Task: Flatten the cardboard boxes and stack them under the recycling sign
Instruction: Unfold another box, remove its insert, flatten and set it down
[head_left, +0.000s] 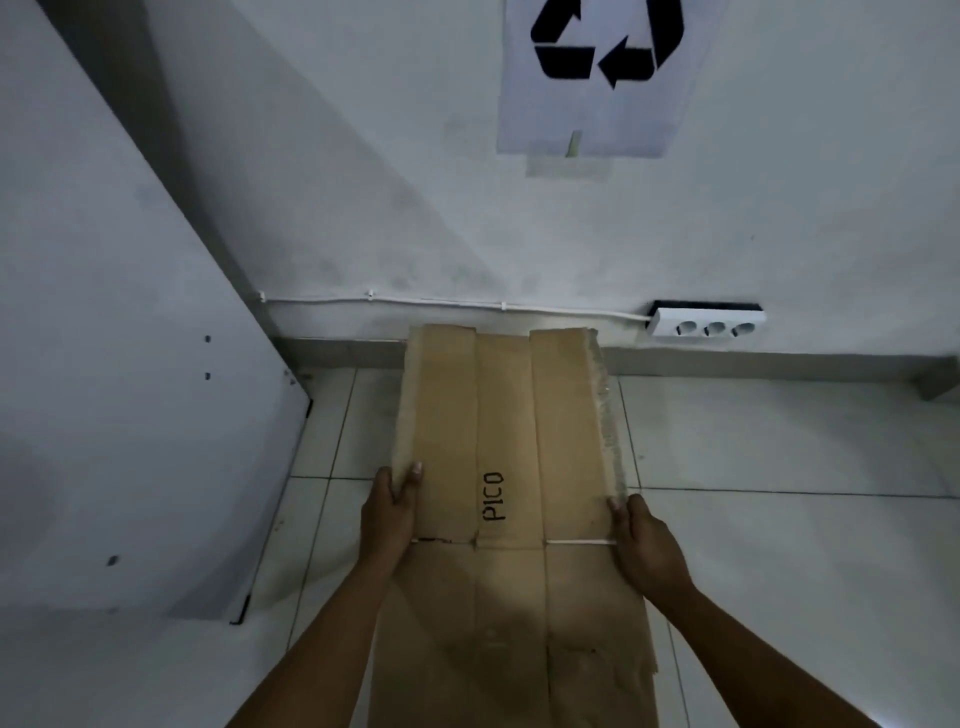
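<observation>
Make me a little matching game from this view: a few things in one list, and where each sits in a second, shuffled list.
Things:
1. flattened brown cardboard box marked PICO
2. white paper recycling sign with black arrows
3. white three-socket power strip
4. person's two hands, left and right

Places:
A. taped high on the wall
B. gripping the cardboard's side edges
C. low on the wall, right of the cardboard
D. far end against the wall's base

Pairs: 1-D, 2-A, 3-C, 4-B
</observation>
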